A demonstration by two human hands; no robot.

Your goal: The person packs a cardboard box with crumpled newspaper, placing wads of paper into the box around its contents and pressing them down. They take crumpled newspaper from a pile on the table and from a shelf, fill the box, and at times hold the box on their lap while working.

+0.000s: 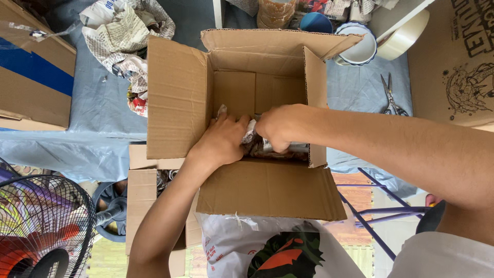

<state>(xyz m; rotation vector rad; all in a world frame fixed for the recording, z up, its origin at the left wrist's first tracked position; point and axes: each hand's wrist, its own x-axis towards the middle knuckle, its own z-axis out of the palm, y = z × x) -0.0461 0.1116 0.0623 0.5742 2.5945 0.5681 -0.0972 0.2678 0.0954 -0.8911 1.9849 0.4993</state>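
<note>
An open brown cardboard box (pixel 180 98) stands on a table covered in blue-grey plastic, its flaps spread outward. Both my hands reach down into it. My left hand (pixel 222 140) and my right hand (pixel 280 127) press together on a bundle wrapped in crumpled newspaper (pixel 267 148) near the box's front wall. Only part of the bundle shows between and under my fingers. The far half of the box's inside is bare cardboard.
Crumpled newspaper (pixel 123 31) lies at the back left beside another cardboard box (pixel 33 82). Scissors (pixel 391 98), a tape roll (pixel 406 36) and a white bowl (pixel 360 49) sit at the back right. A fan (pixel 41 226) stands lower left, a printed bag (pixel 267 249) below the box.
</note>
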